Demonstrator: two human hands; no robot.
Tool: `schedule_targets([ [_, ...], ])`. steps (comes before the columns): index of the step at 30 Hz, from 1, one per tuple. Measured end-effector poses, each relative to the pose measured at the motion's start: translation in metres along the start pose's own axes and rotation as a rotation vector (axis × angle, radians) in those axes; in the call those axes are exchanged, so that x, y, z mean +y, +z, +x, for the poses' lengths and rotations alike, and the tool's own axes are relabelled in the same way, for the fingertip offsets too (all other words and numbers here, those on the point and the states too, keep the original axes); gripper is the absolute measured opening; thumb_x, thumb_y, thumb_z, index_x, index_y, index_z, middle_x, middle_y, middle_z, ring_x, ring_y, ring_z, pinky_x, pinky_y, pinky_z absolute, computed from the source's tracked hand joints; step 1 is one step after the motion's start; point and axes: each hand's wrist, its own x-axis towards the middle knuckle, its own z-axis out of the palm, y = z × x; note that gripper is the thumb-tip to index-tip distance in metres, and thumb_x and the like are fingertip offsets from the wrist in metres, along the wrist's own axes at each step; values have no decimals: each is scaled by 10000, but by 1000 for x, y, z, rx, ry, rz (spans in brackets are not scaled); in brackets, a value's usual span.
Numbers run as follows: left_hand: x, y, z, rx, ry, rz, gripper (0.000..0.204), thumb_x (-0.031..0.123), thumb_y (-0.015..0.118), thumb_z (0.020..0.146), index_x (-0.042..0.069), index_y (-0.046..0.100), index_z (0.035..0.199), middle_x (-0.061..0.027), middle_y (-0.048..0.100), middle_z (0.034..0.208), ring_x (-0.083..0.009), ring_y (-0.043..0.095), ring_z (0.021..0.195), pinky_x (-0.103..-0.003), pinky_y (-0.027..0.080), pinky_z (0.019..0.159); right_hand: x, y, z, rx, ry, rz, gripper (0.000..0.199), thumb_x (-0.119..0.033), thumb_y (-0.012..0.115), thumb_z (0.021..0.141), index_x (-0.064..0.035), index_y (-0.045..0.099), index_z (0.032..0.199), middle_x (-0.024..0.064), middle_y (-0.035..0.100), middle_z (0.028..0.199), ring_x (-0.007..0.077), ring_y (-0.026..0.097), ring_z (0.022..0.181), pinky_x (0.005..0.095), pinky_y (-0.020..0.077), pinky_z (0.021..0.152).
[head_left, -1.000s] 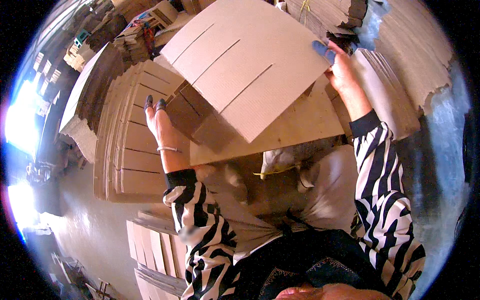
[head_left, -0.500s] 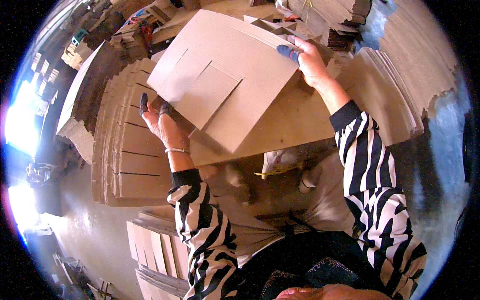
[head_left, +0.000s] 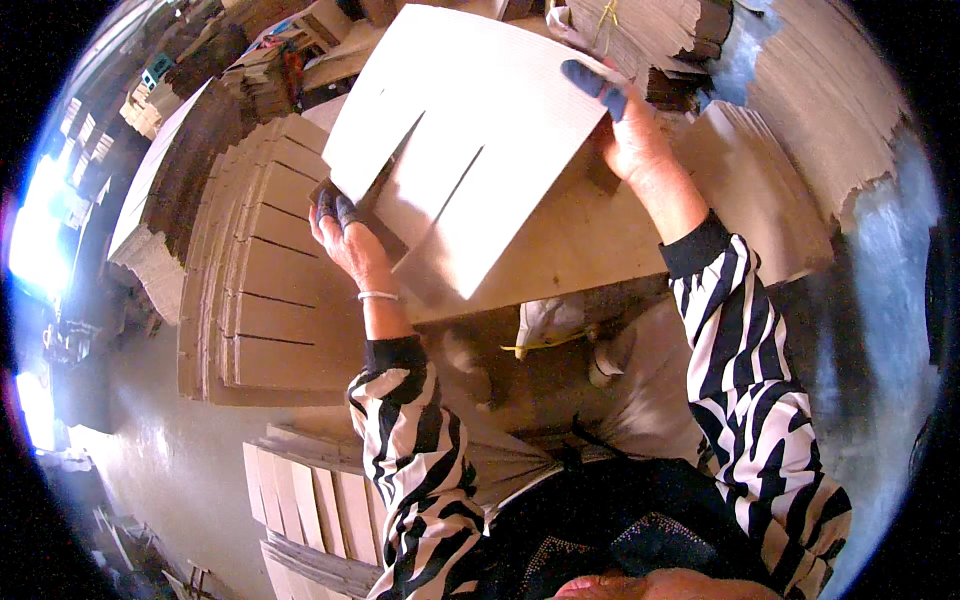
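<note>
A pale slotted cardboard sheet (head_left: 500, 110) is held up tilted over the table. My right hand (head_left: 635, 140) is closed on its right edge, with blue covers on two fingertips pressing its upper face. At the sheet's lower left, my left hand (head_left: 355, 245), with dark fingertip covers, is closed on a browner cardboard piece (head_left: 388, 232). That piece lies partly under the sheet's slotted edge, and most of it is hidden. Whether the two pieces are joined at the slots I cannot tell.
Stacked slotted cardboard sheets (head_left: 275, 300) stand to the left on the wooden table (head_left: 560, 255). Another cardboard stack (head_left: 755, 200) leans at the right. Below left, more cardboard bundles (head_left: 310, 495) rest near the floor. Tall cardboard piles (head_left: 830, 90) rise at the far right.
My left hand has moved right and closed on the browner piece at the sheet's lower edge. The sheet has shifted slightly up and right, and its face looks brighter.
</note>
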Motion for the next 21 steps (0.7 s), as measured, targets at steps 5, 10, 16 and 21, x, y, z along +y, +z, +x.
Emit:
schedule_targets([
  [5,-8,0,7,-7,-10,-58,377,187,494,985,-21,550,1293,-143,382,1432,-257,421,1283,-343,350,1063,20,9,-4,-187,-116,-232,383,-111,682,844,-10,598,1203,38,664,1095,119,611,970,265,497,845],
  [10,-7,-3,3,-103,-32,-73,427,238,456,1007,-54,505,1315,-160,407,1412,-269,449,1240,-349,360,1045,-8,0,-3,-326,-247,-610,335,-111,665,863,17,614,1169,41,678,1044,110,604,941,264,489,833],
  [16,-10,-12,-38,-62,-155,-348,434,283,403,1006,-24,490,1301,-149,561,1224,-251,533,1126,-399,422,974,-15,33,0,-343,-407,-836,284,-131,643,858,-19,651,1119,84,704,978,151,640,894,306,497,794],
  [21,-6,-26,-22,-106,-707,-556,442,422,400,981,57,592,1142,-76,635,1030,-185,543,825,-281,413,698,-21,69,-37,-406,-509,-905,277,-176,656,850,-39,658,1091,176,707,890,264,703,788,364,531,710],
])
